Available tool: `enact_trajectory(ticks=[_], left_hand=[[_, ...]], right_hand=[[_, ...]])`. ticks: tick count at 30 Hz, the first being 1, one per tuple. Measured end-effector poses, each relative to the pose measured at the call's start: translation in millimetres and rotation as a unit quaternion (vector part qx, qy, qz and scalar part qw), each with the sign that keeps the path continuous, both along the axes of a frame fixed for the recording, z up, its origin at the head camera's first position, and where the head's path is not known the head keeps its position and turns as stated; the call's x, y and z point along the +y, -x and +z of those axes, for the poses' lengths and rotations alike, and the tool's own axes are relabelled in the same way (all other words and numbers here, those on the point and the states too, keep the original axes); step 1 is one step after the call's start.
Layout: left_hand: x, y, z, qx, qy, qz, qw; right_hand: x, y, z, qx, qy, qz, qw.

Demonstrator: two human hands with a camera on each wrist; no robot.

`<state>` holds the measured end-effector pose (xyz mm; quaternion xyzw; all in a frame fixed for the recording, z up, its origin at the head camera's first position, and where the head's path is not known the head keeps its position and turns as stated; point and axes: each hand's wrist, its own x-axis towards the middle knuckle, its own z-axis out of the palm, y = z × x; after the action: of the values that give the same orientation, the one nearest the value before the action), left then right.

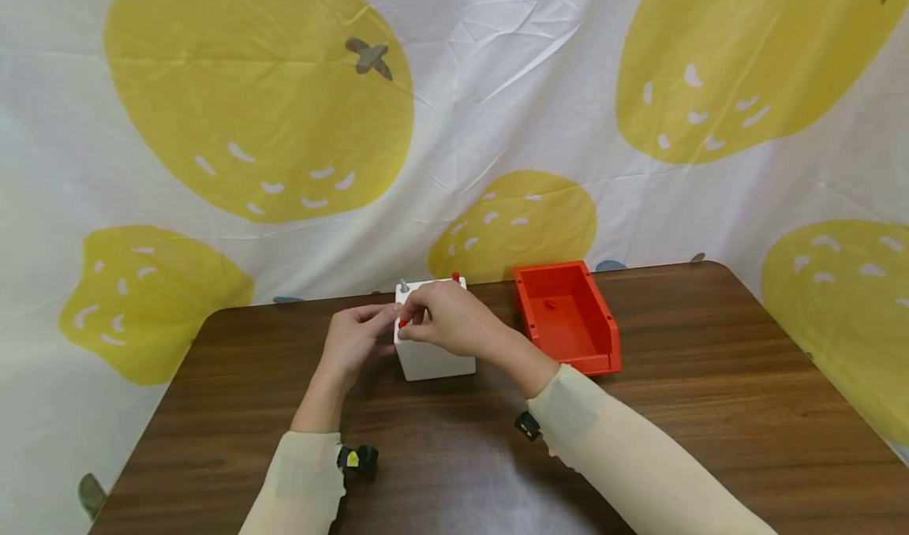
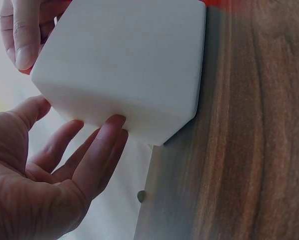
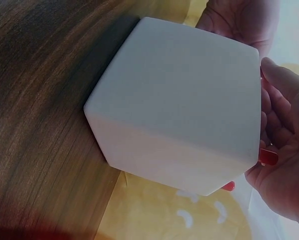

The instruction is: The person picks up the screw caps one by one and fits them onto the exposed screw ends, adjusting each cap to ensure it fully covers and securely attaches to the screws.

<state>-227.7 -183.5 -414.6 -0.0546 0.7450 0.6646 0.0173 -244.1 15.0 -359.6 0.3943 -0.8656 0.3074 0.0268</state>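
A white box point(image 1: 437, 361) stands on the table near its back edge. At the front left of its top, my right hand point(image 1: 454, 314) pinches a small red peg point(image 1: 402, 324), mostly hidden by the fingertips. My left hand point(image 2: 54, 175) rests its extended fingertips against the box's left side, the thumb near the top edge. Another red peg point(image 1: 456, 276) stands at the back right of the top, and a silver metal pin point(image 1: 404, 286) at the back left. Past the box's edge in the right wrist view, a red peg point(image 3: 268, 156) shows beside the right hand.
Right of the box is an open red bin point(image 1: 568, 353) with one small red piece point(image 1: 550, 304) inside. The brown wooden table point(image 1: 710, 409) meets a hanging white cloth point(image 1: 454, 109) with yellow fruit prints at its back edge.
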Motion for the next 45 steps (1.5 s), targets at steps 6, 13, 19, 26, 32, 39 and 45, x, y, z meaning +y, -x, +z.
enact_trajectory(ticks=[6, 13, 19, 26, 32, 39, 45], left_hand=[[0.1, 0.3, -0.4, 0.002, -0.003, 0.001, 1.0000], [0.6, 0.2, -0.1, 0.004, -0.004, 0.001, 1.0000], [1.0, 0.2, -0.2, 0.004, -0.003, 0.001, 1.0000], [2.0, -0.5, 0.4, 0.004, 0.000, 0.002, 1.0000], [1.7, -0.3, 0.2, 0.004, -0.002, 0.002, 1.0000], [1.8, 0.1, 0.6, -0.001, -0.001, 0.007, 1.0000], [2.1, -0.6, 2.6, -0.011, -0.009, 0.008, 0.9999]], right_hand=[[-0.4, -0.4, 0.5, 0.004, -0.009, -0.005, 1.000], [-0.7, 0.3, -1.9, 0.017, -0.010, -0.007, 1.000], [0.0, 0.5, -3.3, 0.020, -0.013, -0.010, 1.000], [4.7, 0.0, 0.1, -0.004, -0.011, -0.025, 1.000], [11.3, 0.6, 3.0, -0.007, -0.003, -0.035, 0.999], [21.8, 1.4, 6.6, -0.022, 0.006, -0.048, 0.999], [31.8, 3.2, 11.3, -0.022, 0.009, -0.056, 0.998]])
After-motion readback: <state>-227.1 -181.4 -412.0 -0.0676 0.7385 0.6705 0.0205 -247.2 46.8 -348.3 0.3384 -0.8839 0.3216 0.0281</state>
